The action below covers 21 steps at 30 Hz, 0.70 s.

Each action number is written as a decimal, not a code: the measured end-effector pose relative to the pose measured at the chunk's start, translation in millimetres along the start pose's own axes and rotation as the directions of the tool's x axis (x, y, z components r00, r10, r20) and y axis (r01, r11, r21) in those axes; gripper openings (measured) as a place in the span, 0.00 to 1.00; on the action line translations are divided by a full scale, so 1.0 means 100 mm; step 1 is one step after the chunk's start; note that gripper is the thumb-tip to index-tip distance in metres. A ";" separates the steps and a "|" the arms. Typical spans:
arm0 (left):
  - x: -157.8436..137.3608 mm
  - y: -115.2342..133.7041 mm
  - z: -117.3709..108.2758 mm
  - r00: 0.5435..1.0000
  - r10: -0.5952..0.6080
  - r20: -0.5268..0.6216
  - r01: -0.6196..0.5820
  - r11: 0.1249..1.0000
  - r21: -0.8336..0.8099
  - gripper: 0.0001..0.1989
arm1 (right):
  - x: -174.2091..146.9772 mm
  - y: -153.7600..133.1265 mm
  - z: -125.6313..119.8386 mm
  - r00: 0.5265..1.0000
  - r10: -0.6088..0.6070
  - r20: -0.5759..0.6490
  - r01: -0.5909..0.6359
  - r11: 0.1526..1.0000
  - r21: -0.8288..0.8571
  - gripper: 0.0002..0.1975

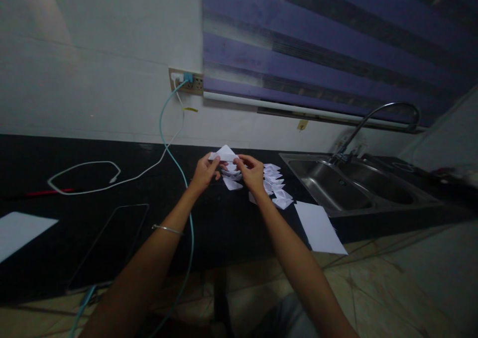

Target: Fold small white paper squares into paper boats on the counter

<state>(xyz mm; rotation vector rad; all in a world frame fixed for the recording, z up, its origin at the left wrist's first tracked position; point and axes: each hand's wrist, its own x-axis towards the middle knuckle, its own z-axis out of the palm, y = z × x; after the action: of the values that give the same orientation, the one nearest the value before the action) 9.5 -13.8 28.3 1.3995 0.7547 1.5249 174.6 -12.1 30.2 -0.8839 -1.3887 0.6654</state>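
Lying near the front edge of the counter (227, 228), left of the arms, is a dark flat device (108, 248), with a white sheet (22, 231) farther left; a second sheet (319, 228) reaches that edge at right. Beyond, the left hand (204, 172) and right hand (252, 173) pinch a folded paper (225, 155) between them, around the counter's middle. Small paper pieces (283, 199) lie below and right of it. A sink (328, 188) sits toward the right end; past the back edge, a socket strip (196, 84) is on the wall.

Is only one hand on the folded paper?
No, the left hand and the right hand hold the folded paper at opposite ends.
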 end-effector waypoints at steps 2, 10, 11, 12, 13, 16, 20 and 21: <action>0.00 -0.01 0.01 1.000 0.010 0.004 -0.010 0.999 0.035 0.19 | 0.01 0.03 -0.01 1.000 -0.002 0.005 0.002 1.000 0.011 0.16; 0.01 -0.02 0.03 0.998 0.062 0.011 -0.063 0.975 0.213 0.23 | 0.06 0.10 0.00 0.996 0.085 -0.032 -0.076 0.971 0.227 0.17; 0.00 -0.02 0.02 0.997 0.070 0.021 -0.073 0.963 0.258 0.25 | 0.06 0.10 0.00 0.995 0.099 -0.032 -0.088 0.964 0.249 0.18; 0.00 -0.02 0.01 0.997 0.073 0.034 -0.080 0.949 0.305 0.26 | 0.06 0.09 0.00 0.994 0.105 -0.031 -0.093 0.961 0.261 0.18; -0.01 -0.02 0.00 0.996 0.071 0.047 -0.083 0.932 0.353 0.28 | 0.06 0.09 -0.01 0.994 0.100 -0.032 -0.088 0.960 0.265 0.18; -0.02 -0.03 -0.05 0.995 0.009 0.096 -0.054 0.880 0.471 0.34 | 0.06 0.06 -0.03 0.998 0.039 -0.045 -0.027 0.970 0.243 0.17; -0.03 -0.03 -0.07 0.976 -0.064 0.210 -0.063 0.836 0.545 0.36 | 0.06 0.03 -0.05 0.998 -0.021 -0.051 0.031 0.981 0.193 0.16; -0.04 -0.03 -0.06 0.968 -0.064 0.241 -0.082 0.831 0.550 0.36 | 0.06 0.03 -0.06 0.999 -0.022 -0.047 0.030 0.983 0.180 0.16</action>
<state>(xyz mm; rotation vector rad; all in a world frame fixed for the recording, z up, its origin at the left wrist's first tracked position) 3.9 -15.3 22.9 1.9854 1.0878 1.1360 181.0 -6.6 31.3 -0.7312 -1.2760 0.7347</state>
